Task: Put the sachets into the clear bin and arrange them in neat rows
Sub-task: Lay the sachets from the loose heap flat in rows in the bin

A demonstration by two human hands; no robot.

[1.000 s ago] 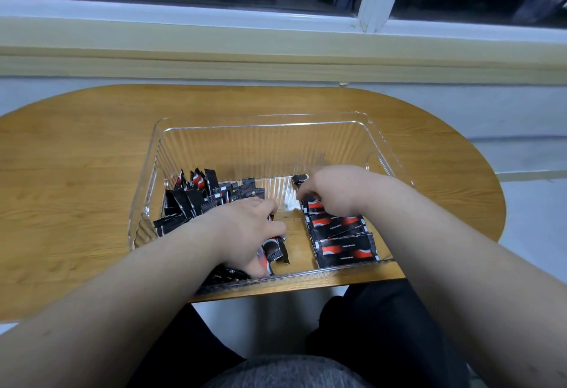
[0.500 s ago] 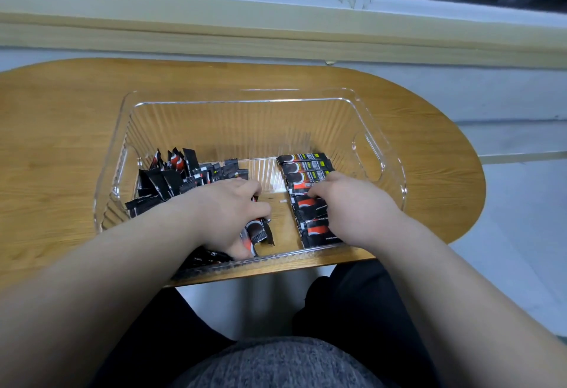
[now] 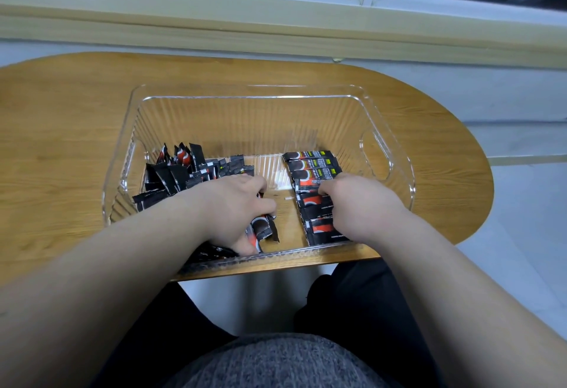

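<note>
A clear ribbed plastic bin (image 3: 245, 91) stands on the wooden table. Inside it, on the left, lies a loose heap of black-and-red sachets (image 3: 178, 173). On the right, a neat row of sachets (image 3: 314, 170) runs from the far side toward me, each overlapping the one behind. My left hand (image 3: 237, 208) is down in the bin near its front wall and grips a few sachets (image 3: 260, 229). My right hand (image 3: 359, 203) rests on the near half of the row, its fingers curled down onto the packets; the fingertips are hidden.
The oval wooden table (image 3: 61, 130) has bare surface left and right of the bin. A window sill (image 3: 276, 16) and wall run behind it. The bin's front wall sits almost at the table's near edge, above my lap. A handle cut-out (image 3: 376, 154) opens in the right wall.
My right hand has drawn back along the row toward me, uncovering the far sachets. My left hand stays put with its sachets. The camera has shifted.
</note>
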